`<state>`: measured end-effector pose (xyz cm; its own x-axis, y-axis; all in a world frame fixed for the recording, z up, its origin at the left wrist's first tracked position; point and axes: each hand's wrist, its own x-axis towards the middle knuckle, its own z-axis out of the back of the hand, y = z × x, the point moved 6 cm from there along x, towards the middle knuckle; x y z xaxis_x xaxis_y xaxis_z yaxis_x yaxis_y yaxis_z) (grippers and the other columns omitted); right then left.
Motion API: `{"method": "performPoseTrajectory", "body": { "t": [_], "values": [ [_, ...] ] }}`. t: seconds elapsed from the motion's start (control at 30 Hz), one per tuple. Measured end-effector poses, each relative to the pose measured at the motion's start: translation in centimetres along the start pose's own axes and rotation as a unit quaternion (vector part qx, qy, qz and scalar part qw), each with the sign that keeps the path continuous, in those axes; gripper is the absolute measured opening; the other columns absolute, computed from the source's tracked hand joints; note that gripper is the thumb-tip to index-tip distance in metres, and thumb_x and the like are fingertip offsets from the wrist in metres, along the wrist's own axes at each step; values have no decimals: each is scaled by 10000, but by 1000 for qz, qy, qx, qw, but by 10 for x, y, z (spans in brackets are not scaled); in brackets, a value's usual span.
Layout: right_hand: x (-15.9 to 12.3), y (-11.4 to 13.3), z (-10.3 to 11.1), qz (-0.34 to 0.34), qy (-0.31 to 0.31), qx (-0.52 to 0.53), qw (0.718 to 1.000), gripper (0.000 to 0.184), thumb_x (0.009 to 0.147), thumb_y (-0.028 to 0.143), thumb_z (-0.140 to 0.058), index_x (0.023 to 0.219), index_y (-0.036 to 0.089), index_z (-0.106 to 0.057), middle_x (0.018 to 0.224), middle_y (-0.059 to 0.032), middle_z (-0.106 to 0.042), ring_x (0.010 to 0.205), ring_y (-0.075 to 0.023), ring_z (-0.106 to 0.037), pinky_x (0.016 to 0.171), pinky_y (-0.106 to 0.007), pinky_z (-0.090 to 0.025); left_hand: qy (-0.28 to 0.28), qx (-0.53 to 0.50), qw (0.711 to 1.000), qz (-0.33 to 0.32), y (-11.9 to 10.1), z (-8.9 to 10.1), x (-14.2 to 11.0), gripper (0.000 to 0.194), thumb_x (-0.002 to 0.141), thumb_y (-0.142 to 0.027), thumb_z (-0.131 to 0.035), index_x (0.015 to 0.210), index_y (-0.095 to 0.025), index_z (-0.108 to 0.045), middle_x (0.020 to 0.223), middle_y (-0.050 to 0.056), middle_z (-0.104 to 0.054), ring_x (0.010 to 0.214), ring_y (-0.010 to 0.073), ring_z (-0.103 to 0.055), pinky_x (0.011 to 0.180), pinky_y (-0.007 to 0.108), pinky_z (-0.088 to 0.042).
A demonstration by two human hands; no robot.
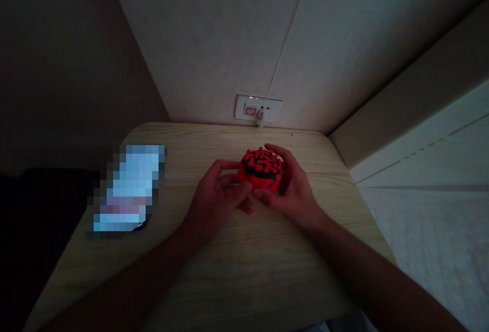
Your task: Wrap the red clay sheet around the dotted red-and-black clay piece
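A round red object (261, 168) with a black top and many red knobs sits on a light wooden table (229, 271) near its far middle. My left hand (217, 194) grips its left side, thumb pressed against the lower front edge. My right hand (290, 187) cups its right side, fingers curled round the back and thumb at the front. Both thumbs almost meet below the object.
A lit phone (128, 189), blurred out, lies on the table to the left. A wall socket (257, 109) with a plug in it sits on the wall just beyond the table's far edge. A pale surface (439, 210) lies to the right. The room is dim.
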<state>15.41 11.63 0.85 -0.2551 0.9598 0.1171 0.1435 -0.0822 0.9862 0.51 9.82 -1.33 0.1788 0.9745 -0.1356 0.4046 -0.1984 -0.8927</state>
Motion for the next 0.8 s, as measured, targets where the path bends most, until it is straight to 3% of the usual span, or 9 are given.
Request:
{"method": "performPoseTrajectory", "body": {
  "t": [0.3,0.53,0.8],
  "values": [
    [-2,5,-4,1,59,-24,998,888,732,385,-877,1440,269,-354,1419,-145,-588,1280,-299,-622,1104,-465,-506,16,1,1000,-22,-2,0,0,496,739,-273,-879,1067,-201,-514,803,11,-779,505,157,-699,504,283,-605],
    [-2,3,-3,2,26,-12,1000,926,657,347,-939,1401,263,-394,1382,-154,-617,1229,-306,-652,1056,-454,-545,13,1,1000,-20,-2,-2,0,485,732,-256,-883,1040,-201,-512,828,13,-788,488,148,-695,482,269,-598],
    [-3,6,-5,5,9,-36,999,904,653,417,-932,1365,266,-397,1319,-136,-652,1159,-292,-679,1013,-441,-558,30,-1,999,-33,-3,-2,-1,422,786,-257,-843,1046,-195,-516,805,12,-783,508,150,-703,495,268,-600]
  ]
}}
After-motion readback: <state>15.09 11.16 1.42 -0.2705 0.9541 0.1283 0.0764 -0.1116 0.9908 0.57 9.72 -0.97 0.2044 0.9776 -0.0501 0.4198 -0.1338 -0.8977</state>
